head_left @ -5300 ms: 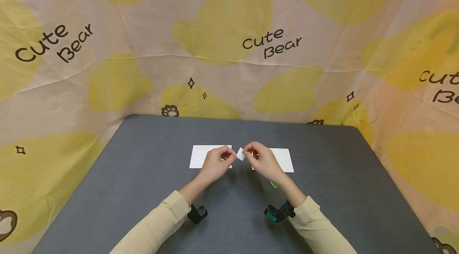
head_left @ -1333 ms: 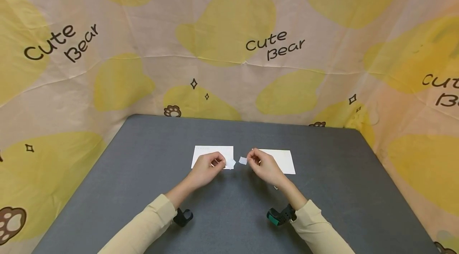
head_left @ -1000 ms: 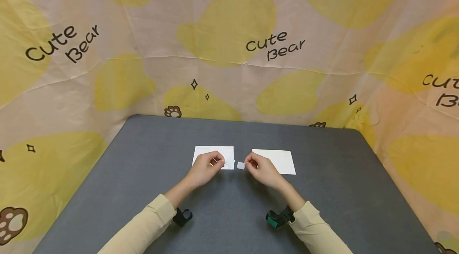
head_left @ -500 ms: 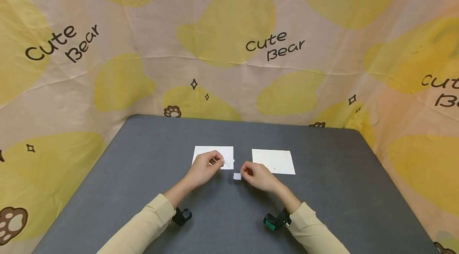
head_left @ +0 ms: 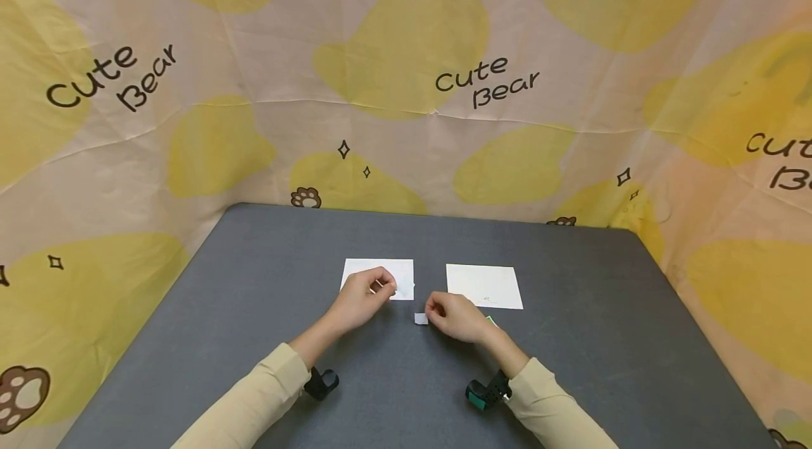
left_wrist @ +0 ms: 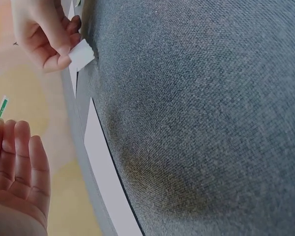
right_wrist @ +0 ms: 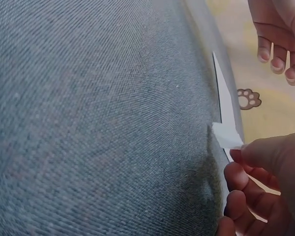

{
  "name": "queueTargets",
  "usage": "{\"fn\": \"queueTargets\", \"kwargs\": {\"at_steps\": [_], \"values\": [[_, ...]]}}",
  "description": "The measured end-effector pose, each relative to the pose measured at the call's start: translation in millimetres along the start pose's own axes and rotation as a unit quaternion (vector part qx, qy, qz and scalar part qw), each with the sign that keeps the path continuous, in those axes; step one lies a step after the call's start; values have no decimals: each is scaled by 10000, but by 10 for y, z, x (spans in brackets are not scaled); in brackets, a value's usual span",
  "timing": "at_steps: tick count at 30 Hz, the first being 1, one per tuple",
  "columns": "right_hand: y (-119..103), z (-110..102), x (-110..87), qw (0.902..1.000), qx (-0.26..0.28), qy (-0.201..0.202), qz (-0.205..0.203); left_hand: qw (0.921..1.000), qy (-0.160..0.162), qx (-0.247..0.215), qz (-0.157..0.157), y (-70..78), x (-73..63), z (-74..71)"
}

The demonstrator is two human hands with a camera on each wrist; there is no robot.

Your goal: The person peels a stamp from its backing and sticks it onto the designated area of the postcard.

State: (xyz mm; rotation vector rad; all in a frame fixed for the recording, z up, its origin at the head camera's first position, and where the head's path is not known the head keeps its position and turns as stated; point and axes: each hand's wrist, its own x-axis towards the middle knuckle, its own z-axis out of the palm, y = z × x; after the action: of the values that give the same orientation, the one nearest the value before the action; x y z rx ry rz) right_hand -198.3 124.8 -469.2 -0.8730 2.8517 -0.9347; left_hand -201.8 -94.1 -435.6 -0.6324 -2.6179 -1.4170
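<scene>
My left hand (head_left: 363,297) hovers over the near edge of the left white card (head_left: 383,266). Its thumb and forefinger pinch a small white piece with a green printed strip (left_wrist: 2,107), seen edge-on in the left wrist view; the other fingers are fairly straight. Lower and to the right, my right hand (head_left: 459,316) pinches a small white paper scrap (head_left: 421,318) between thumb and forefinger. In the left wrist view this scrap (left_wrist: 82,55) shows a jagged edge. The right hand is held just above the table, with its other fingers curled.
A second white card (head_left: 485,283) with a small faint print lies beyond the right hand. A green-edged item (head_left: 490,321) shows partly behind the right wrist. The grey table (head_left: 285,237) meets a printed cloth backdrop (head_left: 380,47).
The hands were close together at a white piece 5.3 seconds ago; now they are apart, each holding a piece. Over the last second the right hand has come nearer the body with its scrap.
</scene>
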Motion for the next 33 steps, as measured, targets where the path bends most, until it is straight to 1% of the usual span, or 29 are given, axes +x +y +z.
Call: {"fn": "queueTargets", "kwargs": {"at_steps": [5, 9, 19, 27, 33], "values": [[9, 5, -2, 9999, -138, 23, 53, 10000, -23, -12, -4, 2, 4, 4], [10, -10, -6, 9999, -108, 81, 44, 10000, -27, -17, 17, 3, 7, 7], [23, -60, 20, 9991, -23, 427, -26, 10000, -69, -9, 7, 11, 8, 9], [-40, -137, 87, 9952, 544, 799, 178, 9999, -86, -22, 53, 20, 12, 23], [-83, -150, 119, 9926, 724, 977, 47, 9999, -86, -90, 59, 25, 18, 50]]}}
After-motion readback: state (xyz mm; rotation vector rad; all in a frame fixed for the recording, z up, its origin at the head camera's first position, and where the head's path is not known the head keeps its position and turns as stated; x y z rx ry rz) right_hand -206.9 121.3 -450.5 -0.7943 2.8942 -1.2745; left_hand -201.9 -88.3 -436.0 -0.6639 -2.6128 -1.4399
